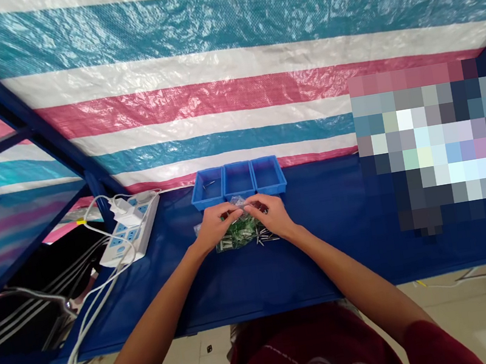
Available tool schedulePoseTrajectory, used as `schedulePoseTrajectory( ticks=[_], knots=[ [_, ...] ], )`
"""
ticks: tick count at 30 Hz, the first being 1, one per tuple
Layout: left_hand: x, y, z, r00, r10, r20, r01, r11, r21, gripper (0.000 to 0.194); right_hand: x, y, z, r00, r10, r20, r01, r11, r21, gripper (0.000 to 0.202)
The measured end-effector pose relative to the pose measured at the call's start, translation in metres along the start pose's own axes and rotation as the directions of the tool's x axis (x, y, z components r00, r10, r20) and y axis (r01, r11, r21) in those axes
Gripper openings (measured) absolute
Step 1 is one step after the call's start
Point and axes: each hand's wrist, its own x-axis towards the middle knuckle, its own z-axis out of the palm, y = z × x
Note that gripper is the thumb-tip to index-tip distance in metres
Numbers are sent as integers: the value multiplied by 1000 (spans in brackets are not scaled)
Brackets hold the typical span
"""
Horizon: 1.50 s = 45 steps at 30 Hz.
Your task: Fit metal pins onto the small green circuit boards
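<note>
Fingertips in close now: the left hand [216, 228] has thumb and fingers drawn together on the clear plastic bag [242, 232], and the right hand [275, 216] matches it, pinching the same bag just beside, thumb tips almost meeting at its gathered upper edge. The bag sits right at the middle of the blue table [339, 234], low between the two wrists, green pieces showing through its crinkled film. At its right side, slim metal pins [266, 237] fan out under the right palm; whether they lie inside the film or loose beside it, I cannot tell.

Just beyond the knuckles, three blue trays [271, 190] stand side by side in a row, close enough to crowd the fingers from the far side; a small thin metal piece [209, 184] lies in the left one. Out to the left, a white power strip [148, 237] lies slantwise with a white plug [127, 212] in it, its markings too small to read, and white cables [89, 311] loop over the table edge. Blue frame bars [58, 150] slope down behind, and a striped sheet [211, 98] in white, blue and red walls off the back. On the right, a pixelated patch hides its contents. Down below, the dark red shirt [315, 349] carries pale lettering, illegible here.
</note>
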Motion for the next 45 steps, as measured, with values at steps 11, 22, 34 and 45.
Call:
schedulePoseTrajectory(
  ticks=[11, 22, 34, 45],
  knots=[
    [0, 9, -4, 952, -93, -290, 64, 992, -109, 27, 15, 1, -18, 914, 351, 202, -404, 829, 387, 26],
    [0, 7, -4, 954, -52, -295, 60, 998, 16, 29, 15, 9, -25, 865, 352, -358, -362, 931, 42, 26],
    [-2, -7, 0, 959, 182, -217, -73, 900, 430, 31, 9, 6, -20, 959, 278, 63, -169, 734, -658, 11],
    [-1, -8, 0, 970, 171, -173, -89, 911, 402, 31, 5, -1, -14, 954, 245, 170, -55, 704, -708, 8]
  ],
)
